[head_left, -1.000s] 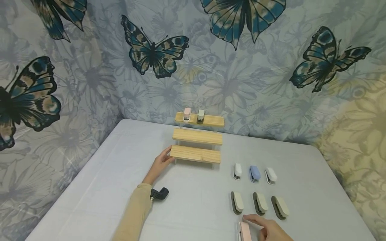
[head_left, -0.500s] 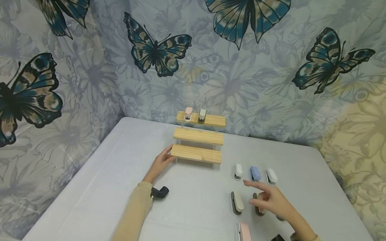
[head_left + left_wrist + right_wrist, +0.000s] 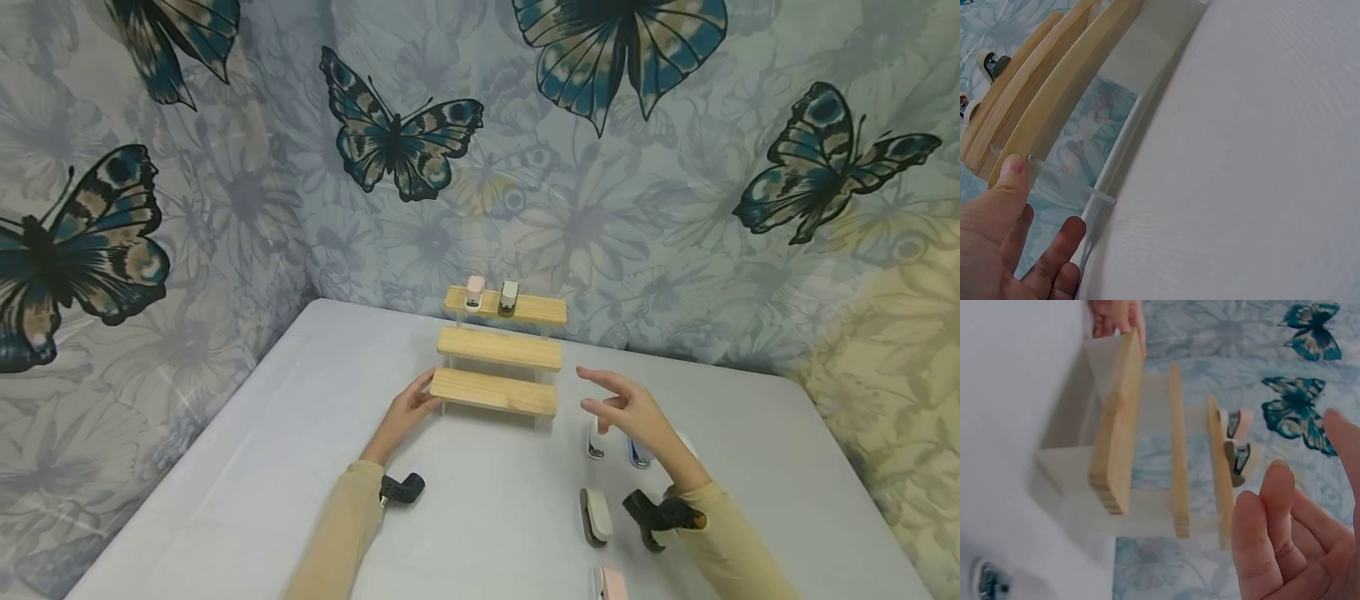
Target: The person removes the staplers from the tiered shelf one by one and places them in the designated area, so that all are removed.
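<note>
A three-tier wooden stand (image 3: 495, 393) with clear supports stands on the white table. My left hand (image 3: 401, 418) holds the left end of its lowest board, thumb (image 3: 1013, 169) on the board's edge in the left wrist view. My right hand (image 3: 633, 412) is in the air right of the stand, fingers partly extended, holding nothing. On the top board sit a pink mini stapler (image 3: 475, 293) and a grey-green mini stapler (image 3: 508, 298). Beneath the right hand, a white stapler (image 3: 596, 446) and a blue stapler (image 3: 640, 454) are partly hidden.
Nearer on the table lie a grey-green stapler (image 3: 597, 517) and a pink stapler (image 3: 611, 583), cut off by the lower edge. The right arm hides other staplers. A butterfly-print cloth (image 3: 585, 208) hangs behind the table.
My right hand has moved forward from beside the near pink stapler, over the staplers, to the right side of the stand. My left hand stays on the stand.
</note>
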